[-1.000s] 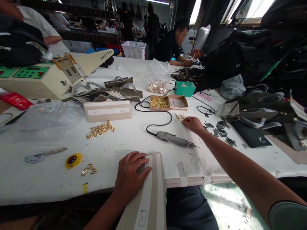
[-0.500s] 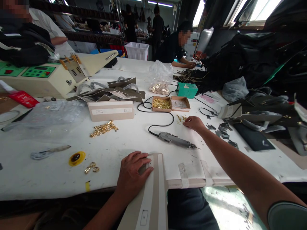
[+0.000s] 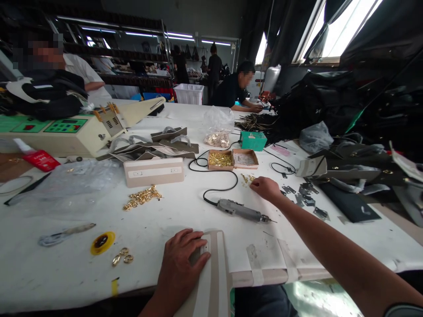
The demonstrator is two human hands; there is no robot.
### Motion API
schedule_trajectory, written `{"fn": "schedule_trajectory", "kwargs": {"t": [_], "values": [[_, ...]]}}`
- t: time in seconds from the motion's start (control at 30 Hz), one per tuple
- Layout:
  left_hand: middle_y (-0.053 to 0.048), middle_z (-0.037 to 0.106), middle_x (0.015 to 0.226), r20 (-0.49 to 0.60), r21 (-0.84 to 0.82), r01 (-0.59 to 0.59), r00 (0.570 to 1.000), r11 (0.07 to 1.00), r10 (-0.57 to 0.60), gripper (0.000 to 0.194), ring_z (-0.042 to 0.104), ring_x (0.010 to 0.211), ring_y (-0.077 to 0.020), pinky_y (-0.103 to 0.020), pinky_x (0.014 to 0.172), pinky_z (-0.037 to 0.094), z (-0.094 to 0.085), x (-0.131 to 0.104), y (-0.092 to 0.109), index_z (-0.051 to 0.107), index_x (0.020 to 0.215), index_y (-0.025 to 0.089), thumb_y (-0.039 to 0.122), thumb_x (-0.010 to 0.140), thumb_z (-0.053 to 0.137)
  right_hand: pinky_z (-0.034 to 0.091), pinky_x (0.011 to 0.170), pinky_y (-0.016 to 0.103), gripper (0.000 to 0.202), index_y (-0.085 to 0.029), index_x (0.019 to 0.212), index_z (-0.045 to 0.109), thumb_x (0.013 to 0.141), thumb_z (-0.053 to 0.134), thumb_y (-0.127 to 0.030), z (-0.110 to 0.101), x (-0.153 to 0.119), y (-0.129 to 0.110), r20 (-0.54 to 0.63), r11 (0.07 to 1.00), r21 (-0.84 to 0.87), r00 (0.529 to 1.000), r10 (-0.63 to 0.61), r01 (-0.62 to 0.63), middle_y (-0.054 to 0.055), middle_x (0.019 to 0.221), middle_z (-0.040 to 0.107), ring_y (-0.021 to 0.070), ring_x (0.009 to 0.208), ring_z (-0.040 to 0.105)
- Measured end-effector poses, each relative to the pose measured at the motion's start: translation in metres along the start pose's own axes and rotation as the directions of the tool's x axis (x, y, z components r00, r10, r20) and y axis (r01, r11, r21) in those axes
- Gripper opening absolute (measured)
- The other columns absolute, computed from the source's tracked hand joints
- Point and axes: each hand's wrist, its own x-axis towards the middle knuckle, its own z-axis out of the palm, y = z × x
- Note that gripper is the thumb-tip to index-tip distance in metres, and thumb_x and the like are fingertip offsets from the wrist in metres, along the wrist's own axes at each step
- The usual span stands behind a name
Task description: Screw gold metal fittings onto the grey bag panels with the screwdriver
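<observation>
Left hand (image 3: 180,264) lies flat, fingers spread, pressing the beige panel (image 3: 211,281) at the table's (image 3: 172,211) near edge. Right hand (image 3: 266,188) pinches at loose gold screws (image 3: 247,178); grasp unclear. Screws look tiny, hard, slippery; best taken by fingertips.

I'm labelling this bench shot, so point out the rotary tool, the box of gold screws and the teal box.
rotary tool (image 3: 238,210): head view, middle of its grey body.
box of gold screws (image 3: 220,159): head view, on the gold pile inside.
teal box (image 3: 253,141): head view, its front face.
</observation>
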Motion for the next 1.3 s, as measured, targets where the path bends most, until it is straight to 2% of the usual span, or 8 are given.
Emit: {"fn": "schedule_trajectory", "kwargs": {"t": [0.2,0.43,0.7,0.9,1.0,1.1,1.2,1.3], "values": [[-0.003,0.077,0.121,0.037,-0.026,0.037,0.999,0.999,-0.036,0.023,0.064,0.121,-0.034,-0.055,0.099,0.053,-0.003,0.0,0.002,0.079,0.103,0.032,0.028,0.081,0.078,0.046,0.066,0.026,0.013,-0.03,0.085,0.082,0.079,0.072,-0.037,-0.008,-0.011,0.012,0.111,0.996,0.028,0.99,-0.086,0.084,-0.002,0.095,0.08,0.0182,0.081,0.069],[-0.002,0.076,0.124,0.095,-0.065,0.111,0.99,0.992,-0.105,0.022,0.061,0.126,-0.034,-0.056,0.105,0.048,-0.006,0.002,0.008,0.078,0.104,0.032,0.028,0.083,0.077,0.048,0.065,0.025,0.015,-0.026,0.088,0.082,0.082,0.073,-0.036,-0.014,-0.016,0.021,0.214,0.994,0.05,0.971,-0.103,0.094,0.0,0.089,0.08,0.0169,0.076,0.07],[-0.003,0.076,0.124,0.106,-0.103,0.146,0.985,0.984,-0.135,0.019,0.06,0.127,-0.0327,-0.055,0.107,0.045,-0.009,0.002,0.014,0.078,0.103,0.03,0.03,0.084,0.076,0.04,0.07,0.028,0.02,-0.024,0.087,0.079,0.09,0.061,-0.032,-0.008,-0.026,0.009,0.088,0.98,-0.129,0.987,-0.137,0.148,0.008,0.106,0.078,0.0227,0.093,0.067],[-0.002,0.076,0.123,0.092,-0.14,0.155,0.985,0.978,-0.143,0.019,0.058,0.127,-0.0314,-0.054,0.107,0.042,-0.01,0.003,0.017,0.076,0.102,0.029,0.029,0.083,0.077,0.036,0.062,0.03,0.027,-0.025,0.097,0.079,0.089,0.058,-0.039,-0.004,-0.033,0.011,0.006,0.99,-0.131,0.999,-0.051,0.052,0.006,0.099,0.079,0.0234,0.084,0.067],[-0.002,0.076,0.122,0.09,-0.153,0.168,0.984,0.974,-0.156,0.023,0.058,0.125,-0.0298,-0.051,0.107,0.042,-0.01,0.001,0.02,0.074,0.104,0.027,0.028,0.081,0.08,0.04,0.064,0.03,0.031,-0.022,0.1,0.078,0.09,0.056,-0.04,-0.009,-0.038,0.009,-0.018,0.996,-0.086,1.0,-0.018,0.016,0.008,0.098,0.079,0.024,0.084,0.068],[-0.002,0.077,0.122,0.096,-0.155,0.174,0.982,0.972,-0.161,0.026,0.058,0.125,-0.0292,-0.051,0.107,0.041,-0.008,-0.001,0.02,0.074,0.105,0.026,0.032,0.081,0.081,0.044,0.067,0.03,0.032,-0.018,0.097,0.077,0.088,0.06,-0.043,-0.017,-0.059,-0.008,-0.051,0.987,0.16,0.999,-0.011,0.019,0.009,0.088,0.078,0.0228,0.078,0.068],[-0.002,0.076,0.124,0.107,-0.163,0.168,0.983,0.972,-0.152,0.027,0.056,0.127,-0.0287,-0.05,0.108,0.04,-0.006,-0.003,0.019,0.074,0.107,0.026,0.035,0.082,0.08,0.043,0.061,0.029,0.037,-0.02,0.096,0.075,0.086,0.065,-0.054,-0.018,-0.1,-0.045,0.09,0.902,0.423,0.987,-0.136,0.085,0.005,0.075,0.072,0.0198,0.068,0.063],[-0.002,0.075,0.125,0.115,-0.17,0.163,0.983,0.972,-0.144,0.028,0.056,0.127,-0.0286,-0.05,0.108,0.039,-0.005,-0.004,0.018,0.074,0.108,0.026,0.037,0.083,0.079,0.043,0.062,0.028,0.038,-0.021,0.093,0.072,0.089,0.063,-0.057,-0.005,-0.147,-0.087,0.286,0.81,0.561,0.879,-0.381,0.168,0.002,0.076,0.069,0.0172,0.068,0.058]]}}
